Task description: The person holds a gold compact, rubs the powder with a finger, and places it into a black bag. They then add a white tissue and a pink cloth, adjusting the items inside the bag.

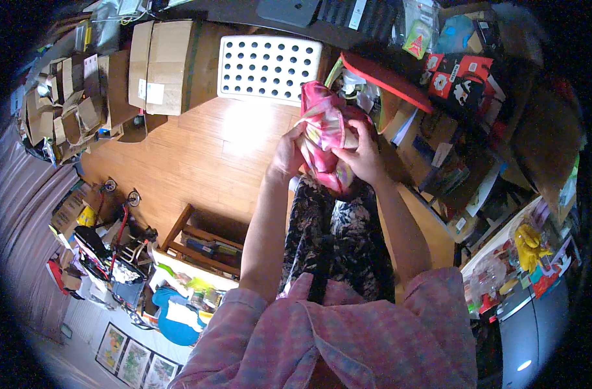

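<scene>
A bunched pink, white and yellow patterned cloth (325,136) is held up between both hands, above the dark floral trousers on the person's legs. My left hand (290,150) grips its left edge, with the thumb near the top. On the opposite side, my right hand (360,153) pinches the fabric between thumb and fingers. Folds hide some of the fingertips and whatever lies under the cloth.
A white stool with round holes (269,68) stands beyond the hands. Cardboard boxes (162,68) are at the upper left, a wooden rack (179,228) at the lower left. A red-rimmed bin (388,80) with plastic bags and more cartons (437,155) stand at the right.
</scene>
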